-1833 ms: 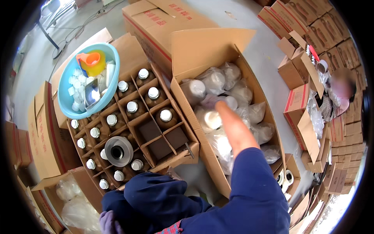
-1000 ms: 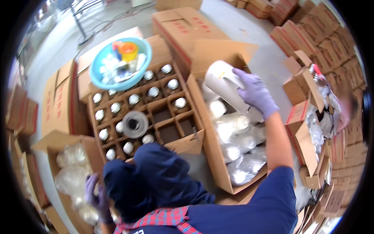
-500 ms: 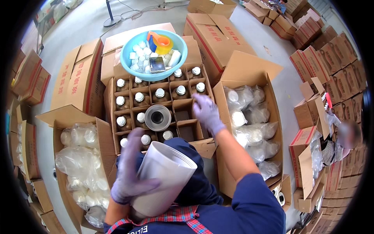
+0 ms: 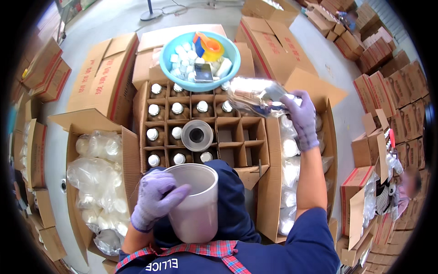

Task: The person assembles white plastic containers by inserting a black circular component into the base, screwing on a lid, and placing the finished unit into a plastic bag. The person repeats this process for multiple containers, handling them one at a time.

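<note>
My right hand (image 4: 302, 116) is raised over the right side, its fingers wrapped around the narrow end of a clear bottle (image 4: 255, 97). The bottle lies almost level, its wide end pointing left above the partitioned carton (image 4: 266, 150). My left hand (image 4: 157, 196) is beside a translucent white plastic container (image 4: 194, 223) that stands upright in my lap. Its fingers are loosely curled and its thumb sticks out across the container's side near the rim; I cannot tell whether it touches. Both hands wear lilac gloves. Brown bottles with white caps (image 4: 177, 108) fill several carton cells, and a funnel (image 4: 197, 135) sits among them.
A blue basin (image 4: 200, 86) behind the carton holds white caps, a phone and an orange-yellow tool. Open boxes of plastic-wrapped items stand left (image 4: 93, 178) and right (image 4: 267, 201). Closed cartons (image 4: 102, 75) stand farther back. Another person (image 4: 401, 201) is at the far right.
My right hand, over the carton before, has moved right and up and now grips a clear bottle. The white container has gone from tilted to upright. My left hand's spread fingers have curled.
</note>
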{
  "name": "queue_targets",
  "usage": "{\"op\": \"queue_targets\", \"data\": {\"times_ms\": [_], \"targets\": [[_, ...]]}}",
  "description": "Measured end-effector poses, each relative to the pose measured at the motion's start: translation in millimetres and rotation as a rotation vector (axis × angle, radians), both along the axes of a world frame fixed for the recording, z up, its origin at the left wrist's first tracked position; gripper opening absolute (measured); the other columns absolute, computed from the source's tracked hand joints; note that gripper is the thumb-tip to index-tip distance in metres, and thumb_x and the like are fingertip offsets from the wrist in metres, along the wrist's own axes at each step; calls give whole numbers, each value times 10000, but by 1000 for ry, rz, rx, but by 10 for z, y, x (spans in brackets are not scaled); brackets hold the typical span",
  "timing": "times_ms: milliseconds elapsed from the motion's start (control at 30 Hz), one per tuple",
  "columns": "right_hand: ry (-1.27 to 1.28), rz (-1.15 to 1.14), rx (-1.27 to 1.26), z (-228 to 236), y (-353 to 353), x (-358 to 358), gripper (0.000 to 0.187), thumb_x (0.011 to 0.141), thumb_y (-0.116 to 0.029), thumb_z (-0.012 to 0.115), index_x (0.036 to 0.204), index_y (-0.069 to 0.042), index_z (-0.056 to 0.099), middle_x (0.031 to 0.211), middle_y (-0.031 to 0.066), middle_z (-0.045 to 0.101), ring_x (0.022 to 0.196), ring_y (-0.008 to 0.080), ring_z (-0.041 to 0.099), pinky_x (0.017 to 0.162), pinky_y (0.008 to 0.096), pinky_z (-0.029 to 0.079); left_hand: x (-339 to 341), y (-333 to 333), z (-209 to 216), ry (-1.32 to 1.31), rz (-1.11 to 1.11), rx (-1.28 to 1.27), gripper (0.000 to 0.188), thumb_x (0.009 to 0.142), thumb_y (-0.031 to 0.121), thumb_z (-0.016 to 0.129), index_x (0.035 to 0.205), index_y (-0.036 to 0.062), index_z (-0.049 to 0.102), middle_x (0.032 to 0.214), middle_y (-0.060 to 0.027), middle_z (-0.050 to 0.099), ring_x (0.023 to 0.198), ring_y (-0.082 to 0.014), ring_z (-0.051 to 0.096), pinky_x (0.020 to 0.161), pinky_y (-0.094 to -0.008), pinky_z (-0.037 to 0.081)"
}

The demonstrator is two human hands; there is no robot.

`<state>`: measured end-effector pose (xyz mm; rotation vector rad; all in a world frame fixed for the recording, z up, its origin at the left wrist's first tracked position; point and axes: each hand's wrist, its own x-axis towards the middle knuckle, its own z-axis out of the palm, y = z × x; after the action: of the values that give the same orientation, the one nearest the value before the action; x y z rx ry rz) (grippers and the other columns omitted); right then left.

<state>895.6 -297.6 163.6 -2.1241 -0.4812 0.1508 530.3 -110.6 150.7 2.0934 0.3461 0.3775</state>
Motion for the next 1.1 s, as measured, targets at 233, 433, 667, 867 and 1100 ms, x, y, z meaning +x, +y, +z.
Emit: {"op": "queue_targets", "data": {"times_ms": [233, 433, 667, 867, 1100], "targets": [[841, 725, 276, 62, 424, -1279, 292, 918, -101, 700, 1193, -59, 612, 1011, 37, 608, 953, 141, 593, 848, 327, 517, 692, 476, -263, -744, 1, -962, 922, 882, 618, 678, 1503, 41, 316, 1389, -184, 499, 1277, -297, 527, 1051, -470, 465], [-173, 1123, 250, 41, 724, -1379, 1123, 736, -347, 894, 1599, -123, 210, 1536, 141, 382, 1438, 289, 371, 1172, 436, 346, 328, 308, 86, -480, 82, -918, 702, 963, 397, 597, 1497, 6, 366, 1326, -116, 577, 1197, -190, 579, 1027, -346, 476], [451, 914, 535, -142, 982, -1359, 822, 962, -385, 668, 1582, -44, 249, 1486, 148, 454, 1302, 212, 490, 1079, 357, 422, 160, 156, 51, -262, 45, -538, 933, 819, 227, 787, 1550, -3, 256, 1404, -117, 488, 1263, -193, 486, 1077, -329, 405], [577, 1048, -3, -63, 849, -1615, 584, 915, -297, 704, 1407, -30, 536, 1262, 78, 627, 1131, 144, 587, 991, 291, 479, -619, -42, -206, 23, 227, -424, 658, 988, 285, 580, 1506, -37, 334, 1361, -131, 539, 1285, -187, 488, 1091, -327, 395], [654, 1123, -228, 131, 145, -1531, 410, 964, -225, 616, 1303, 4, 627, 1207, 75, 682, 1110, 133, 609, 964, 285, 481, -904, -916, -172, -78, -228, -58, 1149, 770, 360, 863, 1586, -44, 162, 1642, -245, 217, 1541, -341, 193, 1232, -381, 184]]}}
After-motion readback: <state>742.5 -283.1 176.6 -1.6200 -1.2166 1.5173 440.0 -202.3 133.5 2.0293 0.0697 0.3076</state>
